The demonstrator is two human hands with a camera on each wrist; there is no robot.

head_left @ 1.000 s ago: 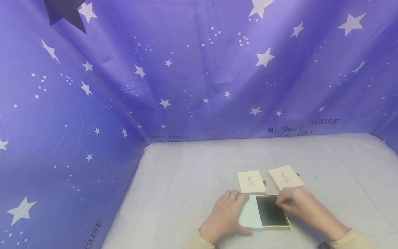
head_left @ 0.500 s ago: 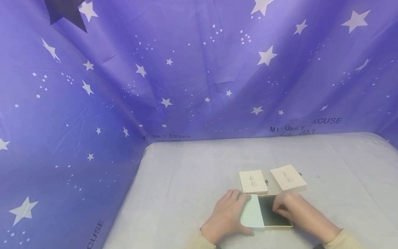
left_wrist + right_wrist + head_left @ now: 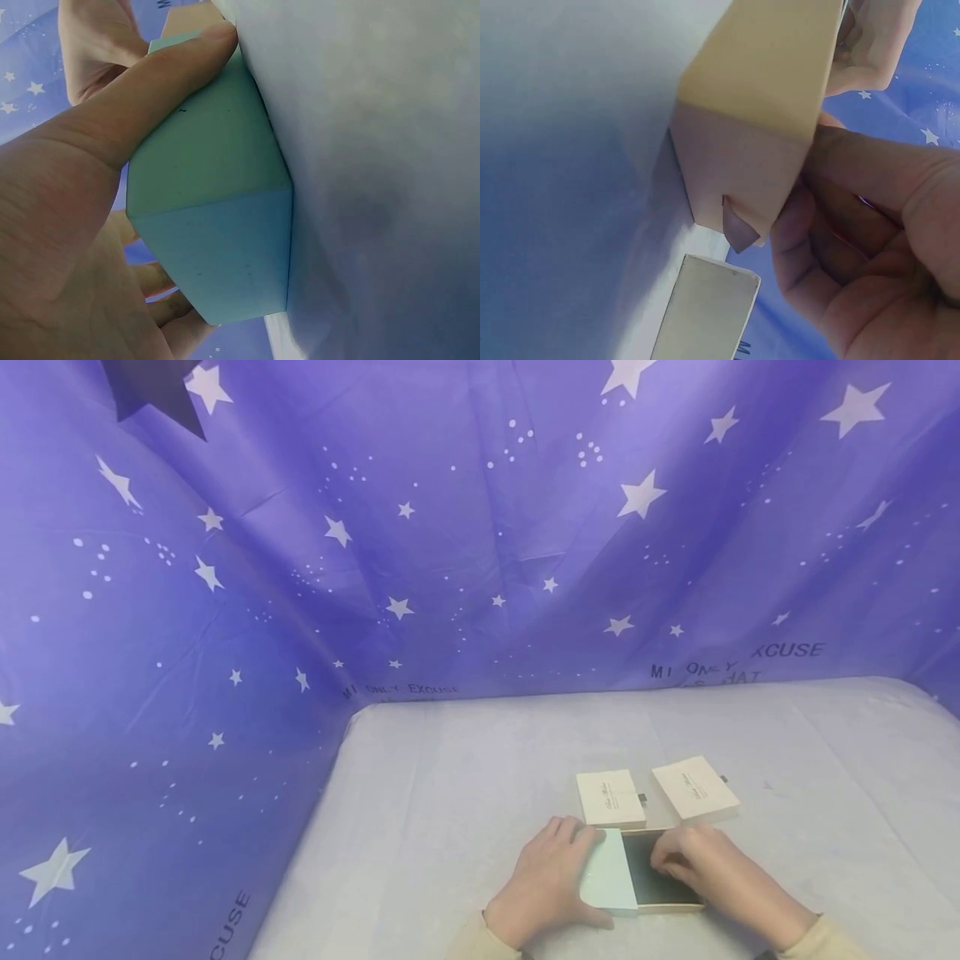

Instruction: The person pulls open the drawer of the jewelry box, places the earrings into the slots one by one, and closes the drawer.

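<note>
A mint-green drawer box lies on the table, its sleeve (image 3: 606,872) at the left and its black-lined tray (image 3: 645,893) slid out to the right. My left hand (image 3: 542,877) grips the sleeve, thumb along the near side and fingers over the far side, as the left wrist view also shows. Over the tray is my right hand (image 3: 701,864), fingers curled and fingertips down inside it, behind the wall in the right wrist view; I cannot tell whether they pinch anything. A small ribbon pull tab (image 3: 739,231) sticks out of the tray's tan end wall (image 3: 727,165).
Behind the green box lie two cream boxes, the left one (image 3: 609,797) and the right one (image 3: 693,787), both with printed lettering and a small dark tab. A pale cloth covers the table (image 3: 450,777). A purple star-patterned curtain (image 3: 450,552) hangs behind and at the left.
My right hand has moved left from the tray's right side to further over its black inside. The left hand keeps its hold on the sleeve.
</note>
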